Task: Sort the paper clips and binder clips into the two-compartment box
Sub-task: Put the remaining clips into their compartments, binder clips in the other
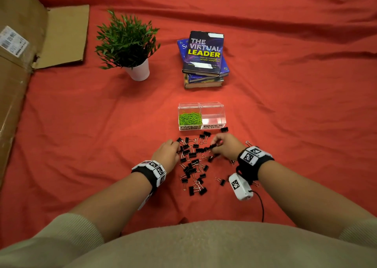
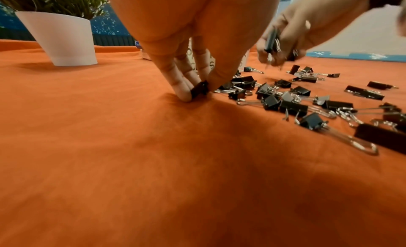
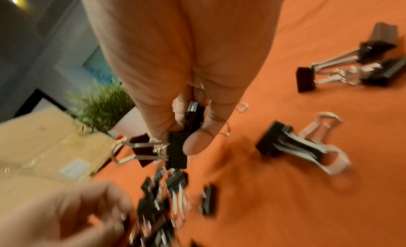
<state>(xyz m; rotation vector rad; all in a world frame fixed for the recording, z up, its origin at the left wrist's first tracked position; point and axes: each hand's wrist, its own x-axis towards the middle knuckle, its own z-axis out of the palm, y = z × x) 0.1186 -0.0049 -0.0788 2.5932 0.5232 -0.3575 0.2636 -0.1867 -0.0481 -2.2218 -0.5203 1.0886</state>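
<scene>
Two forearms in beige sleeves reach forward over a red cloth (image 1: 81, 124), each wrist wearing a band with black-and-white markers. Between the hands lies a scatter of black binder clips (image 1: 192, 166) with silver wire handles, spread loosely on the cloth.

The left hand (image 1: 166, 154) is at the scatter's left edge; its grip is nearly closed, fingertips (image 2: 183, 94) and thumb pinching one binder clip (image 2: 199, 90) against the cloth. The right hand (image 1: 225, 146) is raised slightly above the scatter's far right side, its grip closed around a bunch of several clips (image 3: 179, 146), some dangling from the fingers.

Just beyond the scatter stands a clear two-compartment box (image 1: 202, 116). Its left compartment, labelled PAPER CLIPS, holds green paper clips (image 1: 190, 118); no clips show in the right one, labelled BINDER CLIPS.

Farther off are a stack of books (image 1: 204, 59), a potted plant (image 1: 128, 45) and, at far left, a cardboard box (image 1: 18, 63).
</scene>
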